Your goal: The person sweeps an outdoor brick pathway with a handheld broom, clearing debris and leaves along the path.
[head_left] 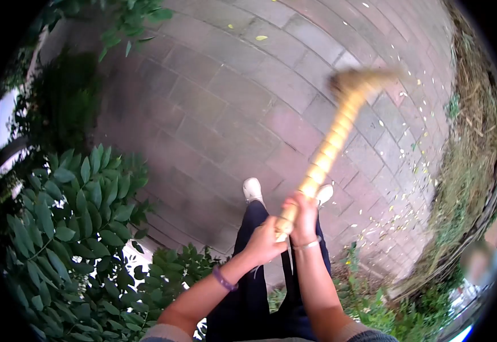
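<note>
Both hands are wrapped round the yellow, ringed handle of a broom, which reaches out over the paving. My left hand grips it near its lower end, closed. Just above it, my right hand is closed on the same handle. The broom's brownish head is smeared by motion at the far end, so its bristles and whether it touches the ground cannot be made out. My legs and pale shoes are below the hands.
Brick paving spreads ahead, with small pale petals or leaves scattered on the right. A strip of dry plant stalks lines the right edge. Leafy bushes crowd the left. At far right, a blurred person is partly in view.
</note>
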`<state>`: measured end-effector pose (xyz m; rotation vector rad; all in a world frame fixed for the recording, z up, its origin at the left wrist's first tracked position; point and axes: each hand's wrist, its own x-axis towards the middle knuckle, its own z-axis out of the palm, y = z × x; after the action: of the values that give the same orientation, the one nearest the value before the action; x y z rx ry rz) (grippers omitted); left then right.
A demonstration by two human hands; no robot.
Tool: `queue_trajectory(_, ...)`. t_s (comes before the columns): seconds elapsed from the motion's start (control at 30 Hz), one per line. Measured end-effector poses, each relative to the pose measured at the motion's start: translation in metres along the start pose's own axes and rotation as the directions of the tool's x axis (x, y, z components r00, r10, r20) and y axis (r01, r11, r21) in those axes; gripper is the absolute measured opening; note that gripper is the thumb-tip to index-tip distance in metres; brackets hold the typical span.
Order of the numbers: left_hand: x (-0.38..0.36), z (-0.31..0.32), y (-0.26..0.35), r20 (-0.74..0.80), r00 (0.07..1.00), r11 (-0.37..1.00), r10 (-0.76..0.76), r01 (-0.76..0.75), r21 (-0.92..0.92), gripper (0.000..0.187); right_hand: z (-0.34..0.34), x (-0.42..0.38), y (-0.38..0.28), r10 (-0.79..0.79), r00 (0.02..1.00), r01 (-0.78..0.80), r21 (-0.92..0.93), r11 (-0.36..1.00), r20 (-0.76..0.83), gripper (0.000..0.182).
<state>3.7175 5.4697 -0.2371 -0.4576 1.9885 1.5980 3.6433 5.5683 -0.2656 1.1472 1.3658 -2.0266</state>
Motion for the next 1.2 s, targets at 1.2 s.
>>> queue_trajectory(1.2, 0.047, 0.161, 0.104, 0.438, 0.781, 0.767, -0.446, 0.586, -0.263, 0.032, -0.168, 0.029, -0.088, 0.166, 0.986, -0.167, 0.298, 0.94, 0.028, 0.01)
